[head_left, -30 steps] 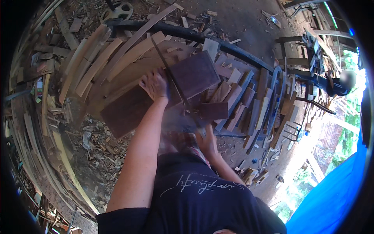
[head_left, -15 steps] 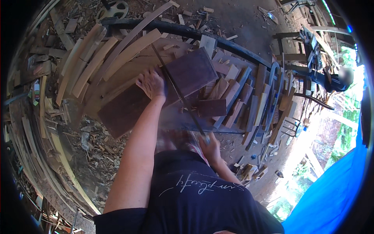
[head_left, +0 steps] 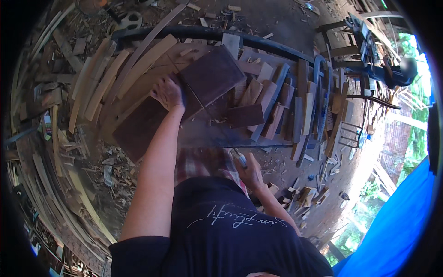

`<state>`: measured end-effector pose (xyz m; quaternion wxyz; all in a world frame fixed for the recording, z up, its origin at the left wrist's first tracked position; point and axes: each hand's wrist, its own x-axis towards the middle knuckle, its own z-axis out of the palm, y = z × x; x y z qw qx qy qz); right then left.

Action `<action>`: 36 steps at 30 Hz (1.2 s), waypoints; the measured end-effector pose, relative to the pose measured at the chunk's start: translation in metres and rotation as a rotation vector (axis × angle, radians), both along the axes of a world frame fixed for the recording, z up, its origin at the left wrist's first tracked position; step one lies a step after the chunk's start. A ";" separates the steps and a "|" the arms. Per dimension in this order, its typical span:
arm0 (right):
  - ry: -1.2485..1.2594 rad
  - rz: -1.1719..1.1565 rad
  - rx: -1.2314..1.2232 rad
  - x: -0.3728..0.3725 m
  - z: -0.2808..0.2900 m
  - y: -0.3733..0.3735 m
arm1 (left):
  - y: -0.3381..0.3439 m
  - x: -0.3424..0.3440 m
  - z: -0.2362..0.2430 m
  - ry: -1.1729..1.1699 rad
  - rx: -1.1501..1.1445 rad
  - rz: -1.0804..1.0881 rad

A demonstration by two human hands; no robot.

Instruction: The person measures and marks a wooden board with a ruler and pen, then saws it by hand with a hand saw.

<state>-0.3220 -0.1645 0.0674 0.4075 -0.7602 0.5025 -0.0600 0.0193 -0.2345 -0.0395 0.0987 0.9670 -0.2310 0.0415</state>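
My left hand [head_left: 168, 92] presses on a long dark reddish-brown board [head_left: 210, 69], fingers spread and slightly bent, beside a long thin saw blade [head_left: 196, 97] that crosses it diagonally. My right hand [head_left: 249, 168], low in front of my lap, is closed on the saw handle [head_left: 242, 160]. The board lies on a wide wooden work surface [head_left: 194, 134]. A smaller dark block [head_left: 244, 115] lies just right of the blade, among several short offcuts [head_left: 267, 101].
Long curved strips [head_left: 106, 83] lie left of the board; a black beam [head_left: 143, 34] runs behind. Scrap wood litters the ground [head_left: 106, 171]. A person [head_left: 392, 74] is at the far right, near a blue tarp [head_left: 387, 217].
My right hand and saw handle have moved down toward me over the last second. The view has shifted slightly; my left hand stays on the board.
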 end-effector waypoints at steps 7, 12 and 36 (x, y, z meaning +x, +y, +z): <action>-0.177 0.124 -0.159 -0.014 0.000 0.000 | 0.029 -0.026 0.016 -0.159 -0.276 -0.215; -0.140 0.111 -0.157 -0.009 -0.002 0.000 | 0.089 -0.061 0.018 -0.090 -0.093 -0.286; -0.153 0.146 -0.144 0.002 0.024 -0.029 | 0.012 -0.018 0.024 0.087 -0.118 -0.018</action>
